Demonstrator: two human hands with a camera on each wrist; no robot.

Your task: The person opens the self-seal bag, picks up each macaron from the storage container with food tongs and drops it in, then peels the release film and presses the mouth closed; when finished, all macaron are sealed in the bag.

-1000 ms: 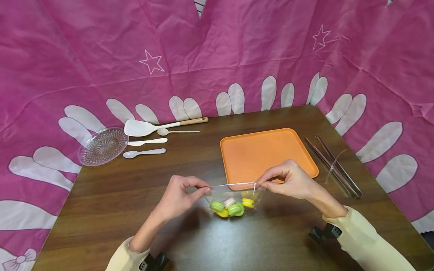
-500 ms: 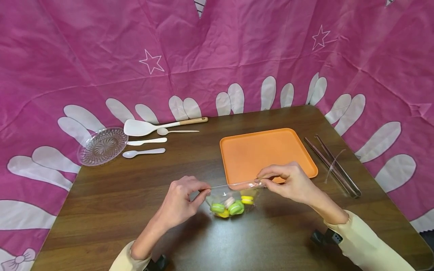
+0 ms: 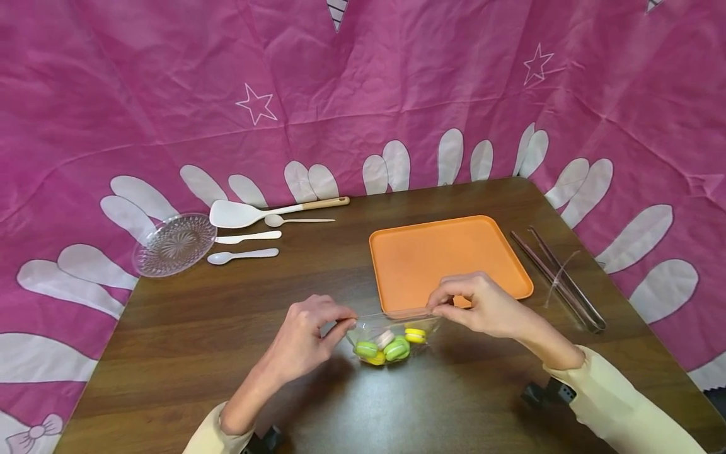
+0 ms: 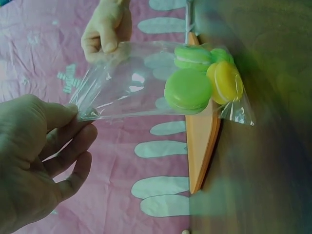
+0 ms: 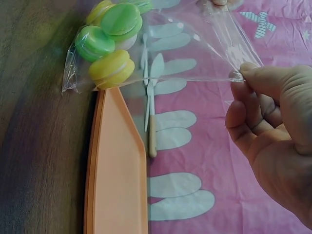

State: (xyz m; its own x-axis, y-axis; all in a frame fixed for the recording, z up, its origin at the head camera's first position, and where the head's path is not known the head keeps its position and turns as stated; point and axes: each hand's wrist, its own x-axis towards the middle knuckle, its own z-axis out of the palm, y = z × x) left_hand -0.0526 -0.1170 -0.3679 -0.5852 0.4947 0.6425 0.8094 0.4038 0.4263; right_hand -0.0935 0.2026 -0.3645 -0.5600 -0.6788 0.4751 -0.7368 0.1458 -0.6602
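Note:
A clear plastic bag (image 4: 131, 83) is stretched between both hands in front of the orange tray. My left hand (image 3: 306, 337) pinches one top corner between thumb and index finger. At the other top corner, my right hand (image 3: 482, 306) pinches the film the same way. Several macarons lie gathered in the bottom of the bag: green macarons (image 4: 187, 90), yellow macarons (image 5: 112, 67) and a pale pink macaron (image 3: 385, 338). Whether the bag's bottom touches the table cannot be told.
Behind the bag lies the orange tray (image 3: 442, 252), with metal tongs (image 3: 558, 280) to its right. At the back left are a clear patterned plate (image 3: 176, 244), a white spatula (image 3: 235, 214), a small spoon (image 3: 275, 221), a white knife (image 3: 249, 237) and a white spoon (image 3: 244, 256).
Both hands keep their pinch on the bag's top corners. The bag's upper edge shifts slightly, and the macarons stay at the bottom with barely any movement.

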